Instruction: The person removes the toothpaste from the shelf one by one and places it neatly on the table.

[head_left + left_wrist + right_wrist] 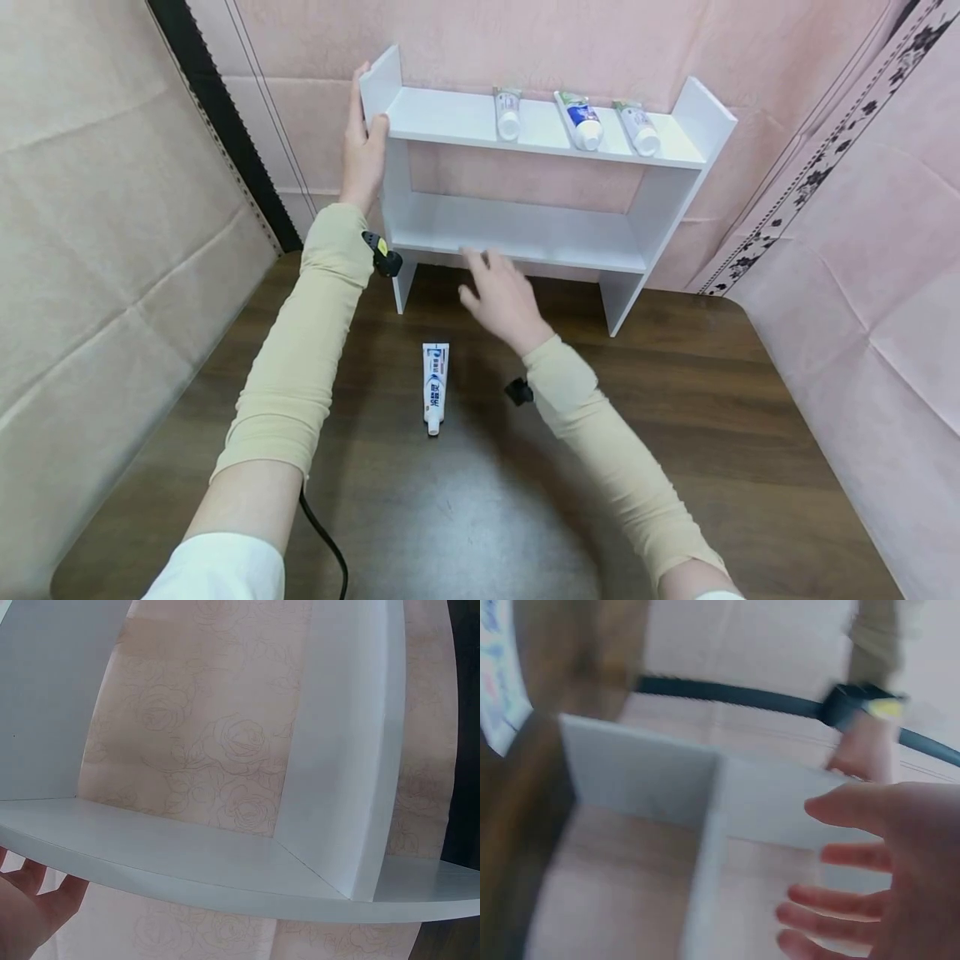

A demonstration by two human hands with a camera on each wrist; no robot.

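A white two-tier shelf (517, 225) stands upright against the backdrop in the head view. My left hand (365, 158) holds its left side panel near the top; in the left wrist view the fingers (64, 900) lie along the panel's outer side. My right hand (504, 300) hovers in front of the lower board with fingers spread and nothing in them. A white and blue toothpaste tube (435, 387) lies on the table, below and left of that hand. On the top board are a pale tube (507, 115), a blue and white tube (580, 121) and another pale tube (637, 129).
The brown wooden table (712, 433) extends under everything. Pink cloth walls (847, 275) enclose the back and right, and a pale cloth wall (127, 233) stands at the left. A black cable (326, 537) runs from under the left arm to the front.
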